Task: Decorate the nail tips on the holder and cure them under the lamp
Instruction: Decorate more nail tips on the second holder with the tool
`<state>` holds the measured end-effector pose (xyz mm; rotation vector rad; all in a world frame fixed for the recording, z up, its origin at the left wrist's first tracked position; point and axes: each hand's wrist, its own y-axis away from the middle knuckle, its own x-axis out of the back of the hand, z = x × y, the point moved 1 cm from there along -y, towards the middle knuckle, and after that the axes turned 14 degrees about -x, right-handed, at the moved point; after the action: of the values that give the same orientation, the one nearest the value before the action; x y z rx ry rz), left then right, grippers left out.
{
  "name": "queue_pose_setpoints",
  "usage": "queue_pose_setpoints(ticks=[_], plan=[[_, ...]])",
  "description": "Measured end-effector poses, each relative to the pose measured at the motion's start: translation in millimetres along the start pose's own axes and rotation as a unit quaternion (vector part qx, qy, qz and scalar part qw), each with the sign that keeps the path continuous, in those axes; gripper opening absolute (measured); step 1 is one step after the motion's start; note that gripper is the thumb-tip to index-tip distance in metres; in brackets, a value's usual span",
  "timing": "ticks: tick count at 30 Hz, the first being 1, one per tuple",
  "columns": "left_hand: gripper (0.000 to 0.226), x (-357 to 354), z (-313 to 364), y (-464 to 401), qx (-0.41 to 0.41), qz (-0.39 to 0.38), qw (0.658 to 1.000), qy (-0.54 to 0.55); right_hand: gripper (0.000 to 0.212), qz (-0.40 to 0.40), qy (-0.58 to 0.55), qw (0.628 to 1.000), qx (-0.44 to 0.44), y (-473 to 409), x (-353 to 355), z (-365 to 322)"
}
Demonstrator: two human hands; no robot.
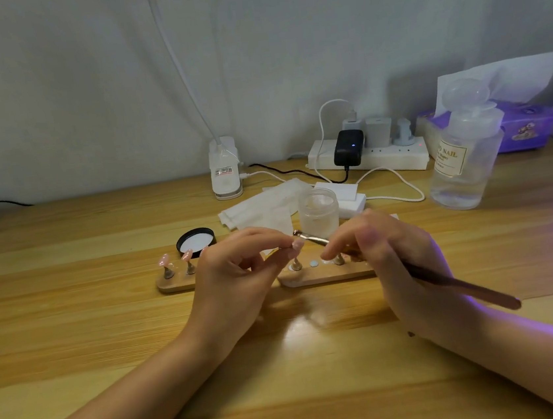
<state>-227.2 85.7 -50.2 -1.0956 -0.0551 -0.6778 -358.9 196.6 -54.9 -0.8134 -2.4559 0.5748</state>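
A long wooden holder (324,274) lies across the table's middle, with small metal stands on it. Two pink nail tips (164,259) (187,254) stand at its left end. My left hand (237,272) pinches one pink nail tip (297,244) on its stand above the holder. My right hand (394,258) grips a thin brush (463,288); its metal tip (302,235) touches the pinched nail tip. My hands hide the holder's middle.
An open frosted jar (318,213) stands behind my hands, its black lid (196,242) lying to the left. White wipes (264,207), a power strip (369,157), a clear bottle (461,153) and a purple tissue box (520,126) sit behind. Purple light falls from the right.
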Motion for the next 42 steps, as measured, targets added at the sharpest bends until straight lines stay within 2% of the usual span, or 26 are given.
queue_pose_setpoints(ticks=[2, 6, 9, 12, 17, 22, 27, 30, 36, 42], plan=[[0.014, -0.1, 0.0, 0.3, 0.007, 0.004, 1.0, 0.004, 0.039, -0.005, -0.006, 1.0, -0.004, 0.3, 1.0, 0.6], [0.017, 0.6, 1.2, 1.1, 0.029, 0.017, 0.999, 0.014, 0.042, 0.004, -0.093, 0.995, -0.042, 1.2, 7.1, 0.9], [0.016, 0.5, 1.6, 1.2, 0.047, 0.022, 0.998, 0.025, 0.038, 0.023, -0.047, 0.999, -0.012, 0.1, 4.4, 0.5], [0.015, 0.1, 1.8, 1.1, 0.057, 0.021, 0.998, 0.023, 0.042, 0.005, -0.008, 1.0, 0.019, 0.5, 0.9, 0.0], [0.017, 0.2, 2.0, 0.7, 0.063, 0.015, 0.997, 0.041, 0.041, 0.015, -0.052, 0.999, -0.004, 1.9, 5.8, -0.1], [0.02, -2.3, 0.6, 1.1, 0.04, 0.013, 0.998, 0.05, 0.029, 0.039, -0.002, 0.998, 0.04, 0.1, 2.6, -1.3], [0.027, -3.0, 0.3, 1.1, 0.026, 0.016, 0.998, 0.052, 0.043, 0.027, 0.009, 0.998, 0.053, 1.0, 2.0, 1.8], [0.024, -2.9, 1.2, 0.6, 0.014, 0.005, 0.999, 0.052, 0.036, 0.041, -0.007, 0.998, 0.046, 1.7, 3.3, 1.6], [0.019, -2.0, -2.7, 0.1, 0.013, 0.002, 0.999, 0.03, 0.045, 0.029, 0.036, 0.997, 0.066, 0.3, -0.1, 1.2], [0.019, -1.6, -2.7, 0.6, 0.002, -0.011, 0.999, 0.032, 0.04, 0.058, -0.003, 0.996, 0.066, 1.6, 3.7, -0.4]])
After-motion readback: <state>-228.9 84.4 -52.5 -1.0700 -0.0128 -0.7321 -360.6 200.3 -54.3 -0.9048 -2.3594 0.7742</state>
